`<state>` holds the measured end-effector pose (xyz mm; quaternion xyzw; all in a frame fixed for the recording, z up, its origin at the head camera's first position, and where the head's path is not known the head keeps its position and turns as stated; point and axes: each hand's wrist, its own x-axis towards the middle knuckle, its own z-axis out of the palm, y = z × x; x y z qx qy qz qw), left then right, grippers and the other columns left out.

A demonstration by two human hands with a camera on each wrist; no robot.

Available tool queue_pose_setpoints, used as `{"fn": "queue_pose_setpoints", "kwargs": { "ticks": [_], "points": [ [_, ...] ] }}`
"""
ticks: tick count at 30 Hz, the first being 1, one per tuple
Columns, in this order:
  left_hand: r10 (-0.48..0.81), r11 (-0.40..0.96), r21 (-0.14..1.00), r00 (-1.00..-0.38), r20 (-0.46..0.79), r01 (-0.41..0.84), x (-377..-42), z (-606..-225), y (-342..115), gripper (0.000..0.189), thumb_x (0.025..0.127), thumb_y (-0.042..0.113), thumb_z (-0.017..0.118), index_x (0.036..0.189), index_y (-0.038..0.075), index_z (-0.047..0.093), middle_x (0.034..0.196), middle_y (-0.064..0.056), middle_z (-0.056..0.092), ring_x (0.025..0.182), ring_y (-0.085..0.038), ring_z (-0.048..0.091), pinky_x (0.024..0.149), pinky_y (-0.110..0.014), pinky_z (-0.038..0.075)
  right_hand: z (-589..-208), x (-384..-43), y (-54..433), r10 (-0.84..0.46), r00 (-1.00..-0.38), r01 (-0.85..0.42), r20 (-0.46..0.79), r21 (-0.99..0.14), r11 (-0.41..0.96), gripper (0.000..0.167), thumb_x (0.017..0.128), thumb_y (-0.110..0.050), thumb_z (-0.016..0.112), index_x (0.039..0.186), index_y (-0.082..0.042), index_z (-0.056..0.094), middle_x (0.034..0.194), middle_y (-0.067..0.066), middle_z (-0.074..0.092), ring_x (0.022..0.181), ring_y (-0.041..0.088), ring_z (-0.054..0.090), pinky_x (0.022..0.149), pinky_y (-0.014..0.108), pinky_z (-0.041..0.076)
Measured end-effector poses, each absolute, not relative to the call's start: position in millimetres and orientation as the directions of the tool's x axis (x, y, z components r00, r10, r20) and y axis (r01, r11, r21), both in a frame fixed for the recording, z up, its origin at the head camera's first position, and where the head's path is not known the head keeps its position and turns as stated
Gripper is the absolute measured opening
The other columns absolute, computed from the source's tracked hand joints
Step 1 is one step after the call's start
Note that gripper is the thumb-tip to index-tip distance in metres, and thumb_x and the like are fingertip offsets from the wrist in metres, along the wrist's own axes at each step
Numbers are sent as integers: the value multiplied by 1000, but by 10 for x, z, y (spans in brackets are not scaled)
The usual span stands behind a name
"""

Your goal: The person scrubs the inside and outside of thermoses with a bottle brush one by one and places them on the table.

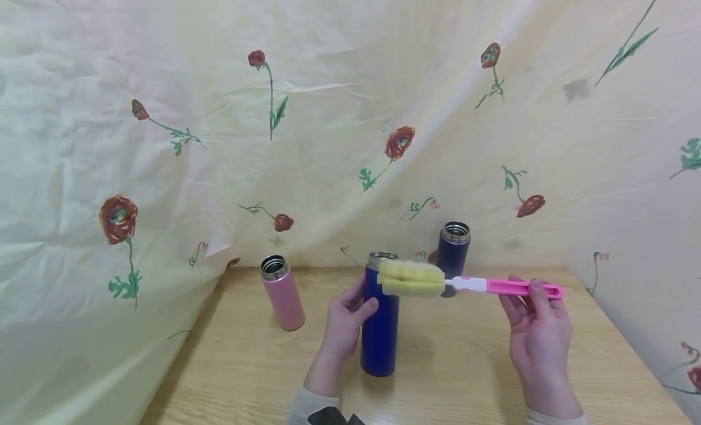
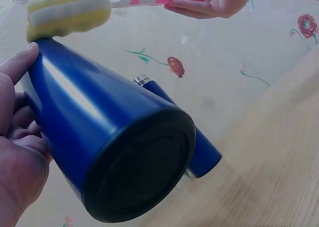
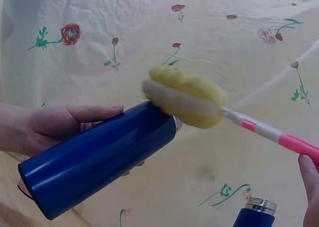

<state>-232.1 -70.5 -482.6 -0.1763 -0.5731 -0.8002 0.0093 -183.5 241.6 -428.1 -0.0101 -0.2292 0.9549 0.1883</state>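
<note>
My left hand [image 1: 344, 323] grips a tall blue bottle [image 1: 379, 346] round its upper body. The bottle has a steel neck and no lid, and its dark underside shows in the left wrist view. In my right hand [image 1: 539, 340] is a bottle brush [image 1: 413, 279], held level by its pink handle [image 1: 509, 287] between thumb and fingers. The brush's yellow and white sponge head [image 3: 187, 97] lies across the upper end of the blue bottle in all three views, outside its mouth.
A pink bottle [image 1: 286, 300] without a lid stands on the wooden table [image 1: 230, 364] at the left. Behind the brush, towards the right, stands a dark blue bottle [image 1: 453, 254], also lidless. A flower-printed cloth [image 1: 328, 108] hangs behind and at both sides.
</note>
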Motion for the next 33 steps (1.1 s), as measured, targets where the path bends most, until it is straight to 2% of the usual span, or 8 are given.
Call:
{"fn": "queue_pose_setpoints", "kwargs": {
  "ticks": [11, 22, 33],
  "points": [
    [176, -346, 918, -948, 266, 193, -2323, -4854, -709, 66, 100, 8, 75, 158, -2, 45, 155, -20, 55, 134, -23, 62, 109, -35, 53, -4339, -1845, 2465, 305, -951, -286, 43, -494, -821, 12, 108, -12, 63, 114, -2, 62, 108, 15, 77, 101, 26, 79, 94, 35, 60],
    [207, -351, 916, -939, 276, 192, -2298, -4831, -690, 67, 98, 2, 75, 157, -4, 45, 152, -26, 54, 127, -18, 67, 105, -35, 57, -4360, -1842, 2479, 306, -948, -317, 89, -346, -883, 9, 110, -10, 58, 114, -2, 56, 111, 18, 74, 103, 31, 78, 98, 39, 58],
    [177, -367, 906, -940, 292, 212, -2316, -4817, -722, 64, 101, 7, 73, 158, -1, 45, 155, -20, 56, 134, -20, 62, 110, -34, 52, -4349, -1849, 2479, 267, -958, -285, 102, -427, -858, 10, 110, -9, 58, 113, 0, 61, 107, 17, 75, 100, 29, 79, 93, 37, 60]
  ]
}}
